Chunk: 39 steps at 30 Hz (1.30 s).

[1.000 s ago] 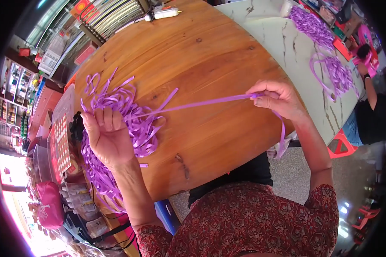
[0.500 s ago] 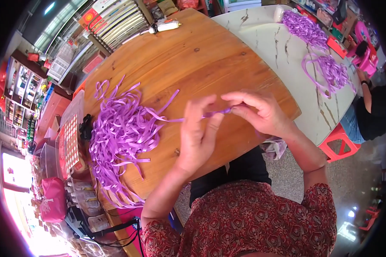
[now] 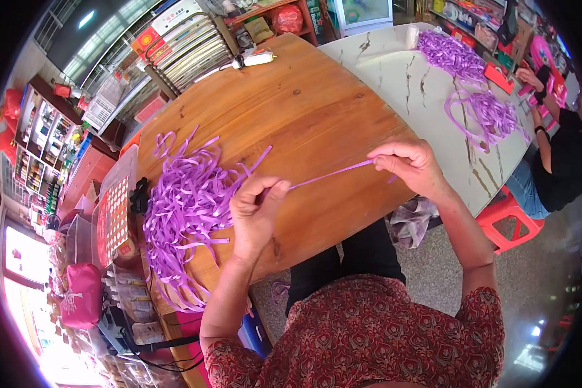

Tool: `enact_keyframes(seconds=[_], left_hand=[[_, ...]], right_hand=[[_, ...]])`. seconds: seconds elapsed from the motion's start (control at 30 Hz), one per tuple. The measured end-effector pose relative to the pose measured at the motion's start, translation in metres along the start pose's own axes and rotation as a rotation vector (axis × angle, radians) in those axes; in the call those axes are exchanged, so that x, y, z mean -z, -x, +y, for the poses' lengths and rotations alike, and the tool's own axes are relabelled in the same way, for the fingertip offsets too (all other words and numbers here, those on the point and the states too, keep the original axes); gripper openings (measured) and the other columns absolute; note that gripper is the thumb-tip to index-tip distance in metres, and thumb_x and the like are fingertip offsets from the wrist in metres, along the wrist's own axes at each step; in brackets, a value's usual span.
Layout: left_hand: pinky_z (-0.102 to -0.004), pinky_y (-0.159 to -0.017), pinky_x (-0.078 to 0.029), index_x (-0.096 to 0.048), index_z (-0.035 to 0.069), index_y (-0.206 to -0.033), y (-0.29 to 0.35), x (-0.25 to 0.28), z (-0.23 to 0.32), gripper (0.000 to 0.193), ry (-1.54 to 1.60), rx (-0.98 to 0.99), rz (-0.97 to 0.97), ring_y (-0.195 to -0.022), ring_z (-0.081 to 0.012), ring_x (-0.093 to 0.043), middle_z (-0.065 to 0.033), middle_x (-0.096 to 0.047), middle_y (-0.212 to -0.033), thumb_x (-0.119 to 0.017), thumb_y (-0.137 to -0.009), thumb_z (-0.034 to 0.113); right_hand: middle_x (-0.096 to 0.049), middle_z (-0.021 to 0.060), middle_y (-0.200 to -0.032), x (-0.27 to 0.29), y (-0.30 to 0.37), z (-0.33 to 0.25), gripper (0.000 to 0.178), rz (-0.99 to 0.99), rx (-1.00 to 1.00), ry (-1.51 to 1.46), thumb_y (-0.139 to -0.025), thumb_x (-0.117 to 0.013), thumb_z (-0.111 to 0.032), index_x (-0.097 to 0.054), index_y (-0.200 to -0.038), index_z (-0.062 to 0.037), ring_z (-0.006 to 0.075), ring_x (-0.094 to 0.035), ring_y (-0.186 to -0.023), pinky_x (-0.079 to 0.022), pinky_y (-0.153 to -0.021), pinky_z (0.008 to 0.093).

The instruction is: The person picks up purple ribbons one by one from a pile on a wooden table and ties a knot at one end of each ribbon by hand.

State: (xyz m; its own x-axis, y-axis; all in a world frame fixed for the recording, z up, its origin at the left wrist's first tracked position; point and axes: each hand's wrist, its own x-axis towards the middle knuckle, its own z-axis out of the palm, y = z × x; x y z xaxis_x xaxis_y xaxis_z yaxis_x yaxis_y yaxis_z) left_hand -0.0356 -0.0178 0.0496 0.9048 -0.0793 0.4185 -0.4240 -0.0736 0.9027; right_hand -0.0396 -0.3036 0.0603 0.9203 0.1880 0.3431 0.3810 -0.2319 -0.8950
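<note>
A thin purple ribbon [image 3: 333,173] is stretched taut between my two hands above the wooden table [image 3: 291,97]. My left hand [image 3: 255,210] pinches one end of this stretch between thumb and bent forefinger. At its other end my right hand [image 3: 409,167] grips the ribbon with thumb and fingertips, and a short tail hangs just below them. Beside my left hand, a tangled heap of purple ribbons [image 3: 184,207] covers the table's left side, with loose strands trailing over the near edge.
A marbled white table [image 3: 394,84] adjoins at the right, bearing two more piles of purple ribbon [image 3: 451,55]. Another person [image 3: 559,139] sits there near a red stool [image 3: 507,223]. A white glue-gun-like tool [image 3: 255,59] lies at the wooden table's far edge. Boxes and a pink bag [image 3: 81,299] crowd the left.
My hands have moved apart, left hand leftward and right hand rightward, drawing the ribbon taut. My left fingers, spread before, are now closed in a pinch. The view has shifted slightly.
</note>
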Motion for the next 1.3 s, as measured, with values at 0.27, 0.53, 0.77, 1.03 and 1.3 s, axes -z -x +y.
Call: enact_keyframes(seconds=[0.27,0.53,0.77,1.03,1.3], left_hand=[[-0.0412,-0.079,-0.044,-0.065,0.005,-0.091,-0.014,0.026,-0.008,0.018,-1.186,-0.336,-0.041,-0.092,-0.0284,-0.057,-0.0111,-0.060,-0.098,-0.068,-0.073,0.009],[-0.0331,-0.084,-0.046,-0.057,0.002,-0.113,-0.035,-0.039,-0.010,0.028,-0.080,-0.012,-0.160,-0.099,-0.0219,-0.057,-0.0117,-0.060,-0.104,-0.060,-0.089,0.015],[-0.0202,-0.061,-0.041,-0.063,0.002,-0.104,-0.064,-0.041,-0.025,0.018,0.380,0.489,-0.245,-0.067,-0.0035,-0.050,0.0037,-0.058,-0.079,-0.059,-0.092,0.014],[-0.0188,-0.047,-0.021,-0.067,0.002,-0.093,-0.086,-0.023,-0.047,0.010,0.130,0.250,-0.039,-0.052,-0.0010,-0.032,0.0087,-0.047,-0.062,-0.066,-0.085,0.008],[-0.0187,-0.063,-0.037,-0.070,0.002,-0.088,-0.090,-0.025,-0.044,0.009,0.142,0.304,0.104,-0.067,-0.0044,-0.049,0.0039,-0.059,-0.073,-0.070,-0.080,0.000]], right_hand=[[-0.061,0.0050,-0.081,-0.013,-0.019,0.005,0.013,-0.024,0.303,0.237,-0.081,-0.066,0.000,-0.068,-0.093,-0.0029,0.0136,-0.059,-0.070,-0.045,-0.060,0.0251],[-0.058,0.0019,-0.085,-0.049,-0.054,-0.007,0.021,0.007,0.760,0.592,-0.072,-0.067,-0.008,-0.068,-0.093,-0.0070,0.0187,-0.056,-0.076,-0.044,-0.069,0.0330],[-0.059,0.0032,-0.083,-0.043,-0.084,0.018,0.024,0.158,0.813,0.632,-0.070,-0.070,-0.007,-0.066,-0.094,-0.0067,0.0179,-0.057,-0.073,-0.044,-0.066,0.0326],[-0.061,0.0055,-0.081,-0.039,-0.104,0.035,0.014,0.042,0.601,0.297,-0.081,-0.067,-0.011,-0.068,-0.094,-0.0079,0.0213,-0.060,-0.076,-0.048,-0.068,0.0339],[-0.066,0.0051,-0.090,-0.019,-0.113,0.039,0.012,0.094,0.200,-0.055,-0.085,-0.063,-0.002,-0.068,-0.095,-0.0025,0.0127,-0.062,-0.085,-0.049,-0.074,0.0250]])
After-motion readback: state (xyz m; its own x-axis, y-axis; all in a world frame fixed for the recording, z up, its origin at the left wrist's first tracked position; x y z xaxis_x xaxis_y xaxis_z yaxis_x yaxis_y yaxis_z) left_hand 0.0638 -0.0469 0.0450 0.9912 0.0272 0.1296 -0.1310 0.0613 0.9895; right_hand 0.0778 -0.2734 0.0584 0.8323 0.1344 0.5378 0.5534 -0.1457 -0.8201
